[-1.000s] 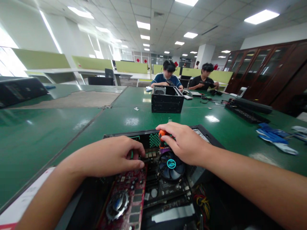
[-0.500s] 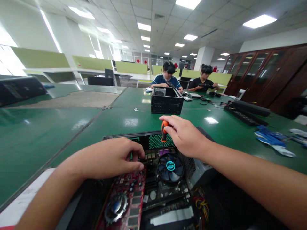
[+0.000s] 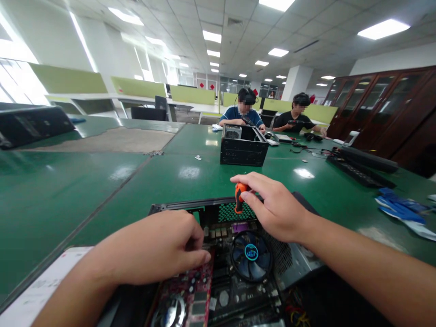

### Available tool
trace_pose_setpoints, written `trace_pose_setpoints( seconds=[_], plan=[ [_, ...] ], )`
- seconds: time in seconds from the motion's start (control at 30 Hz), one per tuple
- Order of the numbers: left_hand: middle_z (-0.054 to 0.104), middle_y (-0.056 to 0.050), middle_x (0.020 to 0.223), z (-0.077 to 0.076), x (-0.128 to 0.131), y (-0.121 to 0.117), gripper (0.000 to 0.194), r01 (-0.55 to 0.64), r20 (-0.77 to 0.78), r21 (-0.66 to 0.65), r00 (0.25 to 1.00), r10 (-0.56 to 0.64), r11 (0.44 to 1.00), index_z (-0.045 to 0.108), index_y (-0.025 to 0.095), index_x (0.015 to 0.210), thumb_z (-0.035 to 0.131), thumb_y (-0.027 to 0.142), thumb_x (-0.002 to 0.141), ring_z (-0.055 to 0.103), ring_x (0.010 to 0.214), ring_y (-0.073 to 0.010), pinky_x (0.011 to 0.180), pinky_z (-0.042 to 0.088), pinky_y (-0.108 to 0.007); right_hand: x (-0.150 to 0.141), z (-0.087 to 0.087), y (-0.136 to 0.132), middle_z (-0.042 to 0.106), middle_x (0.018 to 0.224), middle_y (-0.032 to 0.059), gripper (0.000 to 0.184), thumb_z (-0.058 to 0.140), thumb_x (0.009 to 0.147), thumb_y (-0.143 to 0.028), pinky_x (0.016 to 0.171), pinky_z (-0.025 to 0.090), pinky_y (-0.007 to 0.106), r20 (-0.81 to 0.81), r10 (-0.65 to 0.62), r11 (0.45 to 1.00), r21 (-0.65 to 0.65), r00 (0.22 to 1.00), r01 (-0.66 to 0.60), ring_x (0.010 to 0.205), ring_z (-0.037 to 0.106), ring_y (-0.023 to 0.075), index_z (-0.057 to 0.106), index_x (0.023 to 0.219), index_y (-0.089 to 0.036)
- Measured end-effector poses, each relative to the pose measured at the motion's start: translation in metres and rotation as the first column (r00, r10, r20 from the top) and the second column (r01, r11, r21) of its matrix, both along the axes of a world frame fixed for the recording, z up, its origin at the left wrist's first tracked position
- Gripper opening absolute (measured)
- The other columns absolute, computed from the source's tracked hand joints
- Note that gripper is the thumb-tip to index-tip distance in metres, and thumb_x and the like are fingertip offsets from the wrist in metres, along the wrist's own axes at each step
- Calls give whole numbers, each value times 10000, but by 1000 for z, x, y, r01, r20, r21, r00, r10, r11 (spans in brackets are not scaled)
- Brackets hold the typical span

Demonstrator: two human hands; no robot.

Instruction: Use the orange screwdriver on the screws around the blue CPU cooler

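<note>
An orange and black screwdriver point(image 3: 240, 198) stands nearly upright in my right hand point(image 3: 275, 204), its handle between thumb and fingers. The shaft points down into an open computer case point(image 3: 184, 205), behind a round cooling fan point(image 3: 251, 256) with a blue emblem. My left hand point(image 3: 166, 245) bends over the rear end of a red graphics card point(image 3: 200, 284), thumb at its edge and fingers curled down; the fingertips are partly hidden. The screwdriver's tip is too small to make out.
A second black case point(image 3: 244, 147) stands farther back on the green table point(image 3: 166, 179). Two people sit behind it with tools. Blue and white gloves point(image 3: 402, 209) and long black panels point(image 3: 361, 168) lie to the right. Paper point(image 3: 37, 286) lies at the lower left.
My view has shifted, so the case and hands appear slightly lower and to the right. Both hands keep about the same places at the case, the screwdriver still upright in the right one.
</note>
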State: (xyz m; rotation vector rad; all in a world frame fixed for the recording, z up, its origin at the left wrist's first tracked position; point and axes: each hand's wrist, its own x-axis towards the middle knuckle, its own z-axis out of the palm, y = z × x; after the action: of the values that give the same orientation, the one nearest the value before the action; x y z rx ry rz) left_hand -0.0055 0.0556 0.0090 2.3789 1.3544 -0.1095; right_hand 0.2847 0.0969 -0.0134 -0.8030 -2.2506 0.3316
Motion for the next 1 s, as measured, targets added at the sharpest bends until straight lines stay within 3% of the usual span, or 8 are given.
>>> trace_pose_setpoints(
  seconds=[0.23, 0.4, 0.57, 0.63, 0.7, 0.8, 0.9, 1.0],
  plan=[
    [813, 6, 709, -2, -2, 2, 320, 6, -9, -1, 1000, -6, 1000, 780, 299, 729, 723, 429, 1016, 666, 605, -197, 611, 393, -373, 1, 4, 0, 886, 1297, 113, 368, 605, 1197, -213, 1063, 667, 453, -42, 10, 998, -64, 999, -12, 1146, 819, 277, 828, 1489, -210],
    [914, 1, 878, -3, -4, 4, 186, 1, 17, 8, 1000, -1, 1000, 899, 336, 877, 775, 427, 983, 786, 754, -229, 681, 486, -359, 1, 6, 0, 869, 1255, 116, 366, 603, 1154, -227, 1021, 646, 435, -127, -30, 999, -21, 991, 28, 1087, 804, 267, 805, 1457, -189],
    [934, -6, 925, -5, -6, 7, 206, 17, 30, 33, 999, -17, 999, 943, 360, 975, 772, 475, 978, 828, 809, -255, 721, 539, -370, -2, 21, -17, 718, 813, 13, 280, 491, 1084, -204, 794, 572, 390, -274, -104, 991, -112, 956, 76, 779, 713, 239, 759, 1161, -235],
    [932, -3, 920, -5, -7, 8, 210, 15, 24, 32, 1000, -16, 999, 938, 364, 960, 764, 481, 978, 832, 809, -257, 718, 543, -372, -9, 29, -32, 735, 789, 26, 202, 542, 1062, -218, 767, 545, 388, -120, -162, 971, -198, 979, 136, 763, 717, 242, 738, 1022, -243],
    [925, 4, 908, -5, -8, 8, 197, 15, 18, 26, 1000, -15, 1000, 925, 366, 939, 763, 471, 973, 831, 806, -254, 710, 539, -368, -20, 33, -48, 876, 963, 87, 137, 752, 1038, -311, 833, 585, 418, 212, -144, 959, -210, 966, 189, 887, 807, 294, 820, 1111, -218],
    [920, 6, 904, -5, -8, 7, 186, 19, 25, 32, 999, -20, 999, 921, 368, 942, 777, 480, 980, 829, 810, -253, 717, 538, -361, -39, 31, -65, 951, 1272, 235, 525, 1008, 1006, -463, 987, 682, 507, 673, -29, 936, -240, 739, 255, 1166, 913, 437, 880, 1398, -139],
    [925, -6, 914, -3, -8, 6, 201, 23, 35, 44, 999, -25, 999, 924, 361, 949, 782, 496, 994, 833, 821, -261, 727, 540, -368, -48, 23, -66, 941, 1335, 310, 767, 1108, 951, -485, 1009, 735, 534, 801, -42, 930, -188, 597, 317, 1203, 946, 473, 850, 1550, -80],
    [933, -17, 926, -2, -7, 6, 225, 26, 37, 44, 999, -27, 999, 921, 353, 941, 773, 513, 998, 838, 821, -265, 726, 541, -380, -46, 17, -57, 961, 1237, 296, 609, 1130, 921, -500, 966, 762, 551, 806, -63, 921, -180, 588, 345, 1150, 966, 489, 946, 1361, -123]
  ],
)
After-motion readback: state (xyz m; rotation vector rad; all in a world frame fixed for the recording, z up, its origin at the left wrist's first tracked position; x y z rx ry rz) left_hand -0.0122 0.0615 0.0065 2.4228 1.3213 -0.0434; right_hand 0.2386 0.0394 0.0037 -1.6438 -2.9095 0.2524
